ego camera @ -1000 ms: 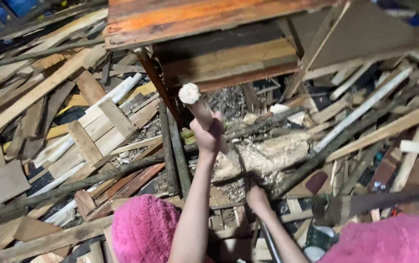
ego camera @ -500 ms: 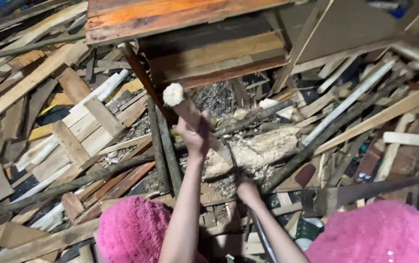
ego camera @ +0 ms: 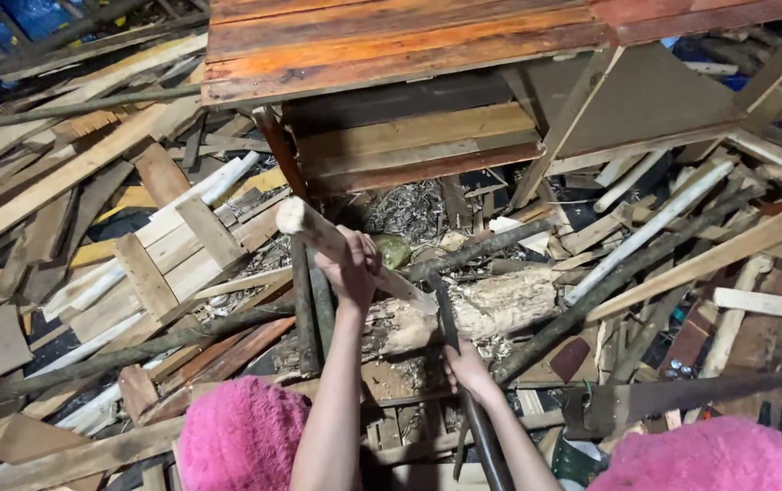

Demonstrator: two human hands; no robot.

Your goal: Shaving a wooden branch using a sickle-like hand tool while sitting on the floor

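Left hand (ego camera: 352, 269) wrapped around pale wooden handle (ego camera: 336, 247), raised over pale log (ego camera: 468, 314) at centre of scrap-wood pile. Right hand (ego camera: 466, 368) closed on dark stick (ego camera: 464, 382), near side of log. I judge log intact, chopping barely begun; splitting left. Versus earlier frame: handle tilted lower, toward log; both grips unchanged.

The left hand (ego camera: 352, 269) grips a pale wooden stick (ego camera: 336, 244), the right hand (ego camera: 466, 368) a dark rod (ego camera: 464, 382), over a log (ego camera: 473, 314).
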